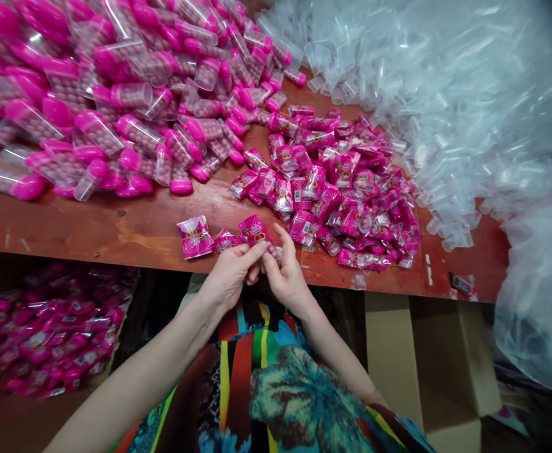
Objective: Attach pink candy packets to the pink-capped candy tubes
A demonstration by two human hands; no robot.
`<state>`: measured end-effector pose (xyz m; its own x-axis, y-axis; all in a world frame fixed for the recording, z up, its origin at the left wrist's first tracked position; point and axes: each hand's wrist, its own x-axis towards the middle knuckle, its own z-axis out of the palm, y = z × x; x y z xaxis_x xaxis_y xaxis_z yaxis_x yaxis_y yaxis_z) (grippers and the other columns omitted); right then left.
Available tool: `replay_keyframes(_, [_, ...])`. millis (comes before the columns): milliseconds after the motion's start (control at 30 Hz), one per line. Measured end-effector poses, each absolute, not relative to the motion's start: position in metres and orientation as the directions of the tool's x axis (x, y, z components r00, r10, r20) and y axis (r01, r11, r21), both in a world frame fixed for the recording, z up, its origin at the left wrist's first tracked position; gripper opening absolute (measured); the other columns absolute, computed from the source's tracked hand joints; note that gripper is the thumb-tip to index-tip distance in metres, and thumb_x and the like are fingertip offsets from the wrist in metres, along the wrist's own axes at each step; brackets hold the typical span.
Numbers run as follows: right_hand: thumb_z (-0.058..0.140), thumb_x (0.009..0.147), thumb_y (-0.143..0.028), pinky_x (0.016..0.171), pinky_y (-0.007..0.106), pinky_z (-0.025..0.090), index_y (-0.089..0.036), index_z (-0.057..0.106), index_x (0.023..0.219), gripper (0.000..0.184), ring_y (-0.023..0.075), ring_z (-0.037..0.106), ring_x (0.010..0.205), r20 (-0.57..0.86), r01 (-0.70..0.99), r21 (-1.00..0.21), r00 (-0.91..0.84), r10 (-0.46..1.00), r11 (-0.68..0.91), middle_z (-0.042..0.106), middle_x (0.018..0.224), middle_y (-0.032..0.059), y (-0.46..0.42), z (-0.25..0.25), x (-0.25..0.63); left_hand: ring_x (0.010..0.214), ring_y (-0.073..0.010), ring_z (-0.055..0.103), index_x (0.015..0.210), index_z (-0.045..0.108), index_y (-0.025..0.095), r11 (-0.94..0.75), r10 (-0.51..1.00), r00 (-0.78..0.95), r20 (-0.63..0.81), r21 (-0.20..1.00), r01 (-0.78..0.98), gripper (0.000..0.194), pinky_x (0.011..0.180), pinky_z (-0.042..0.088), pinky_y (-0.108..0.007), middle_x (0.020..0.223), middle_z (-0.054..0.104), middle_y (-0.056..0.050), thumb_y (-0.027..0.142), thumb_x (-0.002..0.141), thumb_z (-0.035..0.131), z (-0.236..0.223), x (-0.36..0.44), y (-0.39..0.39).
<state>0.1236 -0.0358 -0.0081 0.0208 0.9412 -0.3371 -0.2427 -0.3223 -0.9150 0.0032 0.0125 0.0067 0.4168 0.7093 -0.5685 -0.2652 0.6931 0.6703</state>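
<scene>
At the table's front edge, my left hand [229, 277] and my right hand [287, 280] meet with fingertips pinched together. Between them is a small printed pink packet [254, 229], its upper part showing beyond my fingers. My right index finger is raised while the thumb presses at the packet's lower corner. Something small and pale shows by the right fingertips, too hidden to name. Just left of the held packet lie a flat pink packet [195, 237] and a crumpled pink packet [225, 240].
Clear tubes with pink caps and small balls [139, 132] are heaped at left. Filled pink packets [323, 182] lie mid-table, and clear empty tubes [446, 94] pile up at right. Below are a box of pink packets [54, 333] and a cardboard box [391, 352].
</scene>
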Motion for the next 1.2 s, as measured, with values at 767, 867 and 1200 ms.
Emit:
replay_keyframes(767, [0.056, 0.094, -0.041, 0.046, 0.023, 0.039, -0.028, 0.046, 0.136, 0.045, 0.0106, 0.046, 0.049, -0.199, -0.075, -0.976, -0.054, 0.979, -0.203, 0.052, 0.063, -0.0054, 0.004, -0.001, 0.136, 0.042, -0.0095, 0.042, 0.075, 0.064, 0.016, 0.684, 0.716, 0.436, -0.546, 0.674, -0.279, 0.042, 0.045, 0.032, -0.021, 0.046, 0.049, 0.003, 0.058, 0.084, 0.061, 0.014, -0.003, 0.012])
replay_keyframes(867, [0.052, 0.095, -0.038, 0.055, 0.028, 0.042, -0.029, 0.048, 0.138, 0.043, 0.0148, 0.050, 0.056, -0.036, 0.332, -0.943, -0.026, 0.999, -0.025, 0.055, 0.068, -0.0020, 0.034, 0.024, 0.152, 0.041, -0.0095, 0.039, 0.091, 0.070, 0.016, 0.665, 0.727, 0.377, -0.575, 0.726, -0.176, 0.043, 0.044, 0.028, -0.021, 0.045, 0.048, 0.003, 0.057, 0.083, 0.061, 0.018, -0.009, 0.007])
replay_keyframes(1200, [0.051, 0.095, -0.040, 0.083, 0.044, 0.038, -0.020, 0.064, 0.122, 0.036, 0.0328, 0.053, 0.102, 0.268, 0.999, -0.010, 0.053, 0.962, -0.052, 0.063, 0.108, 0.0183, 0.117, 0.048, 0.121, 0.042, -0.0091, 0.039, 0.091, 0.076, 0.020, 0.478, 0.878, 0.101, -0.468, 0.870, -0.118, 0.031, 0.043, 0.029, -0.025, 0.076, 0.071, -0.004, 0.046, 0.075, 0.072, 0.019, -0.045, 0.022])
